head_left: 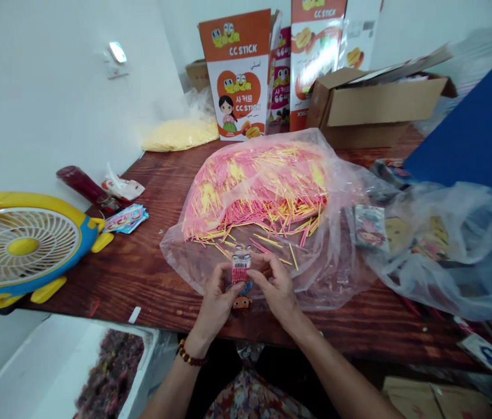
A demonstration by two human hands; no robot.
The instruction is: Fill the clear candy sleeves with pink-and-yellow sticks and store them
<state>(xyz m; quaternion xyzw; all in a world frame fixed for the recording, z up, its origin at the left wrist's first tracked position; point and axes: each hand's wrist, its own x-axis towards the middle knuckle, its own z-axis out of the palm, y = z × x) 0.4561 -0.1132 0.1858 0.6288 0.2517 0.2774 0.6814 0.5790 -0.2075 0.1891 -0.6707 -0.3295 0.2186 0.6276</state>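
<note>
Streaked, dark wood-grain table (159, 195) supports a clear, wrinkled plastic bag (337, 262), taken as reference. At the bag's near side, as seen from where I stand, the left hand (218, 295) and right hand (278, 291) are both clamped on a small packet (241, 274): pink checked face, barcode strip, cartoon eyes above. Bag contents: thin, straight pink and yellow sticks (267, 213). Behind the bag: one upright, rectangular printed carton (239, 64).

bag of sticks (257, 171) on the tabletop (152, 267)
cartons (239, 75) along the far edge, fan (23, 247) at the left edge
</note>
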